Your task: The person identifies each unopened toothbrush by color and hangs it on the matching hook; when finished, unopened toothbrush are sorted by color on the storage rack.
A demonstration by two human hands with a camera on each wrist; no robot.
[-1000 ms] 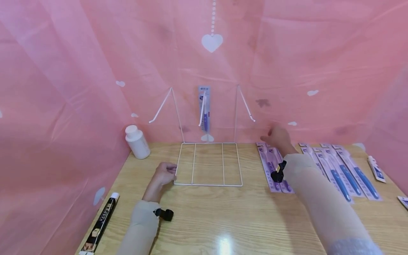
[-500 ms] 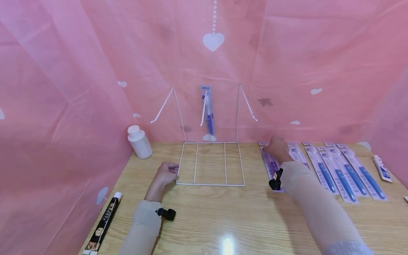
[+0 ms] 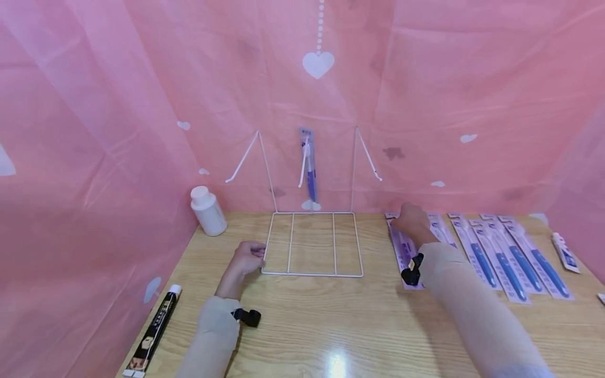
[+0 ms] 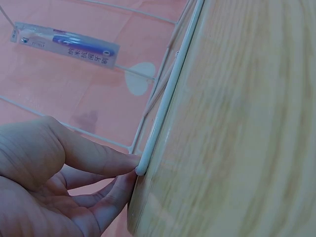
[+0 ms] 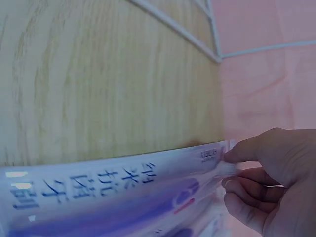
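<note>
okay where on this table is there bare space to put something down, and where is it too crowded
Bare wood runs across the near table, between the two sleeves. A smaller bare patch lies between the white bottle, the black tube and the left hand. Crowded: the right side, where toothbrush packs lie in a row by the right hand, and the wire rack.

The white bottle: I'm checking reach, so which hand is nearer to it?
Left. The left hand touches the wire rack just right of the white bottle; the right hand pinches a toothbrush pack beyond the rack.
</note>
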